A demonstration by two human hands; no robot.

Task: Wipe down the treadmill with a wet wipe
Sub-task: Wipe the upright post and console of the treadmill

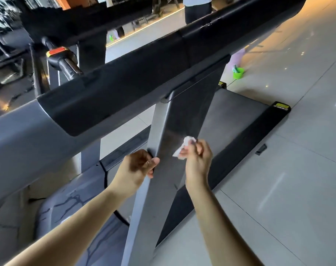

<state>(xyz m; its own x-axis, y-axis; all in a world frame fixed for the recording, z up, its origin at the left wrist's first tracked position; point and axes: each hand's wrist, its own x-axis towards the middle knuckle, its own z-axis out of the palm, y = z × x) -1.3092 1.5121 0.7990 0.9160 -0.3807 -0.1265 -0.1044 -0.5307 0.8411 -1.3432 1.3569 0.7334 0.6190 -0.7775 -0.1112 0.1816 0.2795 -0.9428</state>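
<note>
The treadmill fills the view: a long black handrail [136, 73] runs from lower left to upper right, and a grey upright post [163, 131] slants down from it to the deck. My left hand [136, 167] grips the left edge of this post, thumb on its front face. My right hand [198, 158] pinches a crumpled white wet wipe [184, 146] and holds it against the post's dark right face. The grey running belt [232, 114] lies behind the post.
A green cup [238, 72] stands on the tiled floor [288, 179] to the right, beyond the treadmill. A person's legs [198, 10] show at the top. A red safety key [57, 51] sits on the console bar at upper left. A black cable [105, 177] hangs below the rail.
</note>
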